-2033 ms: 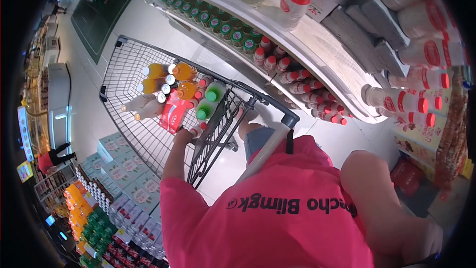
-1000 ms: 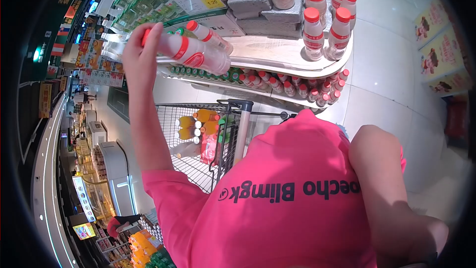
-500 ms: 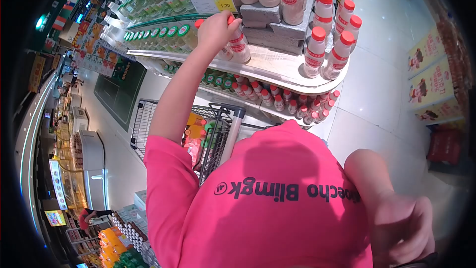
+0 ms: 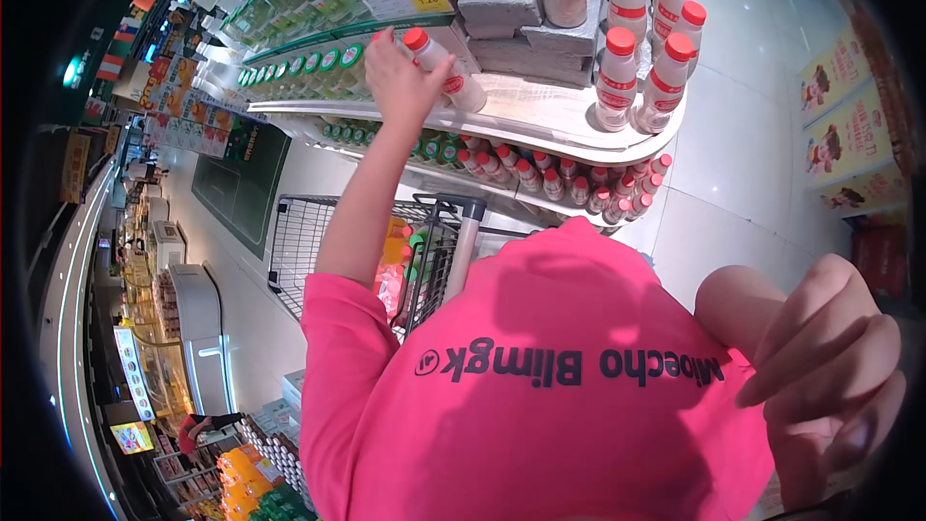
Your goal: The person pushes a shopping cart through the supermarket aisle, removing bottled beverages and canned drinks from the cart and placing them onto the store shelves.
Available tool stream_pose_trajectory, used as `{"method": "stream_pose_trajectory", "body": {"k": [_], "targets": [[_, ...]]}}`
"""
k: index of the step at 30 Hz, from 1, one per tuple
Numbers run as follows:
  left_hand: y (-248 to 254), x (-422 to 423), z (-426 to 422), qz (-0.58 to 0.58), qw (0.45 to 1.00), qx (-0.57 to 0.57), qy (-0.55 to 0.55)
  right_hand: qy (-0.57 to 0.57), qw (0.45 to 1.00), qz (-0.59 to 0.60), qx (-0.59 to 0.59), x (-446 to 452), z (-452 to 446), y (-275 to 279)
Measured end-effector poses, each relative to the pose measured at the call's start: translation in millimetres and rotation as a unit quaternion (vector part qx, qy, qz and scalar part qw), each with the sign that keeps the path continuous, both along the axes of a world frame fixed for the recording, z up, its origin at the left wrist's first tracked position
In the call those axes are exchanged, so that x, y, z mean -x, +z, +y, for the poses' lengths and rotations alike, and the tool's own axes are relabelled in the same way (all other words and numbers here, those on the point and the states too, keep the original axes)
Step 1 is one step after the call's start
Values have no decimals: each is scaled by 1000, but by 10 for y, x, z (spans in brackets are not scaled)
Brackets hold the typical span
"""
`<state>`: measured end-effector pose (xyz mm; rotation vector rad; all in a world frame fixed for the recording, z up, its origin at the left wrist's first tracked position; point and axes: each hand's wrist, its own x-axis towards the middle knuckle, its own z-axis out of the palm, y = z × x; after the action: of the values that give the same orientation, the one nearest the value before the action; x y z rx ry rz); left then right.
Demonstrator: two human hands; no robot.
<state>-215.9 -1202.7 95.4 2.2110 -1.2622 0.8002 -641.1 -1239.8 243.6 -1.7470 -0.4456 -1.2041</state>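
My left hand (image 4: 405, 82) reaches to the white display shelf. Its thumb and fingers are closed around a white milk-drink bottle (image 4: 465, 92) with a red cap, which leans to the left. The base of that bottle is near the shelf surface. Beside my fingertips, part of a second red cap shows; the rest of it is hidden by the hand. A row of green-lidded bottles (image 4: 328, 68) stands just left of the hand. My right hand (image 4: 830, 367) hangs at my right side, fingers loosely bent and a little apart, with nothing visible in them.
A wire shopping cart (image 4: 309, 232) with packaged goods stands below my left arm. More red-capped bottles (image 4: 661, 87) are at the shelf's rounded corner, others on the tier below. Grey blocks (image 4: 559, 56) carry upper bottles. Printed cartons (image 4: 834, 135) stand across the aisle.
My left hand has slid from the bottle's cap to its left side, uncovering the cap; the bottle leans more to the left. My right hand has risen and come into sharper view.
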Motion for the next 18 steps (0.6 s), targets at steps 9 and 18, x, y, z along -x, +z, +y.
{"method": "stream_pose_trajectory", "body": {"k": [9, 18], "targets": [[-644, 108, -19, 198, 974, -38, 107, -21, 998, -56, 24, 26, 49, 20], [-652, 278, -65, 305, 932, -99, 167, -81, 992, -59, 78, -171, 19, -29]]}}
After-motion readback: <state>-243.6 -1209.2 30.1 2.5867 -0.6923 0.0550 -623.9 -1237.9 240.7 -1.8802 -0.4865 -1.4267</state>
